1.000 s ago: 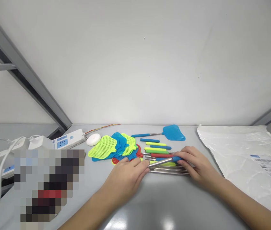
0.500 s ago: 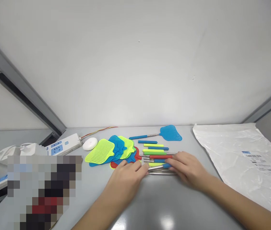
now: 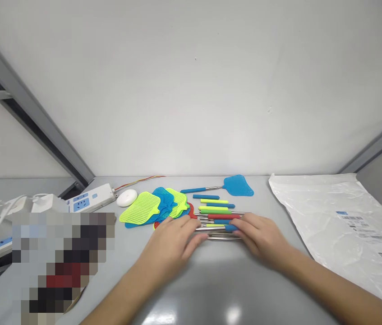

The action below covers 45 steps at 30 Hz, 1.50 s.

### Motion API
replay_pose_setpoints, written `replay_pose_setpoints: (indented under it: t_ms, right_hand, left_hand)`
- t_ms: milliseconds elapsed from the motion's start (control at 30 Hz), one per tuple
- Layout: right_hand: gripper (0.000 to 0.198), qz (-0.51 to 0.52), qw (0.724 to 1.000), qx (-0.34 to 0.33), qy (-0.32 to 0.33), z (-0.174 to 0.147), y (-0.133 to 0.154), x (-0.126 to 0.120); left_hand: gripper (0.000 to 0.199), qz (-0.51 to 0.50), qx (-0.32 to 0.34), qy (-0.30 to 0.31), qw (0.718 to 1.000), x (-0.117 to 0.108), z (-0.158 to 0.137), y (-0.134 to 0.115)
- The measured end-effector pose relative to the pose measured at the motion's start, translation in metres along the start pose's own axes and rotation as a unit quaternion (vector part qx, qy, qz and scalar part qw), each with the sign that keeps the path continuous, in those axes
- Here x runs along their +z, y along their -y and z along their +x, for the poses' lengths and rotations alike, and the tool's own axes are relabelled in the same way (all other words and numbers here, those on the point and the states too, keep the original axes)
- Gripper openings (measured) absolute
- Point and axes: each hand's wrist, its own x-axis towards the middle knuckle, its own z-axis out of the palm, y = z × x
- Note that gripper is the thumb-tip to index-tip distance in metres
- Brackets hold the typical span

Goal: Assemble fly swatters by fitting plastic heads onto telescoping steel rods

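Observation:
My right hand [image 3: 261,234] pinches the blue grip of a telescopic fly swatter handle [image 3: 214,229]. The bare metal end of this handle runs left to my left hand [image 3: 173,237], whose curved fingers are at its tip, with the thumb lower and a little apart. Beneath and behind it lie several more handles, among them a red one [image 3: 224,216], a green one [image 3: 216,211] and bare metal rods [image 3: 224,238]. Left of these is a pile of mesh swatter heads, with a yellow-green head [image 3: 140,208] and a blue head [image 3: 163,198]; red ones are partly hidden.
An assembled blue fly swatter [image 3: 238,185] lies near the wall. To the left are a round white object [image 3: 126,197], a white power strip [image 3: 91,197] and a pixelated area. A large white plastic mailer bag [image 3: 319,203] covers the table's right side.
My left hand has shifted left, and more of the handle's metal section shows between my hands. My right hand stays on the blue grip. The view has shifted slightly.

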Motion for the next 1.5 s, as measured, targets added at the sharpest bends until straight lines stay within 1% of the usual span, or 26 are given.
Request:
replay_pose_setpoints:
  t_ms: [133, 200, 367, 467, 600, 767, 933, 1000, 1100, 1167, 1267, 1367, 1500]
  right_hand:
    - [0.022, 0.015, 1.000, 0.009, -0.001, 0.000, -0.003, -0.004]
    - [0.022, 0.017, 1.000, 0.001, -0.005, 0.000, -0.004, -0.005]
    - [0.017, -0.009, 0.999, -0.041, -0.031, 0.001, -0.004, -0.002]
    - [0.017, -0.020, 0.996, -0.073, -0.050, 0.003, -0.003, -0.002]
    - [0.016, -0.029, 0.993, -0.093, -0.062, 0.007, 0.000, -0.003]
    - [0.014, -0.031, 0.994, -0.092, -0.058, 0.008, 0.003, -0.006]
    - [0.012, -0.012, 0.995, -0.082, -0.053, 0.010, 0.006, -0.005]
    - [0.013, 0.005, 0.997, -0.062, -0.048, 0.013, 0.005, -0.001]
    - [0.016, 0.021, 0.998, -0.044, -0.048, 0.024, -0.002, 0.007]
    - [0.016, 0.008, 0.996, -0.060, -0.060, 0.033, -0.009, 0.010]
    - [0.016, -0.017, 0.992, -0.098, -0.071, 0.045, -0.017, 0.011]
    - [0.017, -0.019, 0.992, -0.113, -0.051, 0.052, -0.021, 0.008]
    - [0.020, -0.014, 0.994, -0.103, -0.016, 0.049, -0.016, 0.000]
  left_hand:
    - [0.028, -0.102, -0.019, 0.032, 0.994, -0.003, -0.002, 0.010]
    - [0.028, -0.115, -0.018, 0.039, 0.992, 0.000, -0.002, 0.012]
    - [0.033, -0.074, 0.008, 0.035, 0.997, 0.007, -0.002, 0.015]
    - [0.033, -0.059, 0.018, 0.019, 0.998, 0.008, -0.001, 0.016]
    - [0.033, -0.061, 0.034, -0.014, 0.997, 0.011, -0.001, 0.013]
    - [0.032, -0.075, 0.049, -0.047, 0.995, 0.019, -0.004, 0.011]
    - [0.031, -0.070, 0.046, -0.027, 0.996, 0.019, -0.004, 0.011]
    - [0.030, -0.069, 0.034, -0.020, 0.997, 0.017, -0.001, 0.012]
    - [0.028, -0.064, 0.004, -0.027, 0.998, 0.016, 0.005, 0.016]
    - [0.026, -0.062, -0.007, -0.041, 0.997, 0.018, 0.009, 0.020]
    - [0.022, -0.056, -0.006, -0.062, 0.996, 0.022, 0.010, 0.028]
    - [0.019, -0.041, -0.003, -0.066, 0.997, 0.022, 0.008, 0.032]
    - [0.019, -0.012, 0.017, -0.051, 0.998, 0.017, 0.006, 0.027]
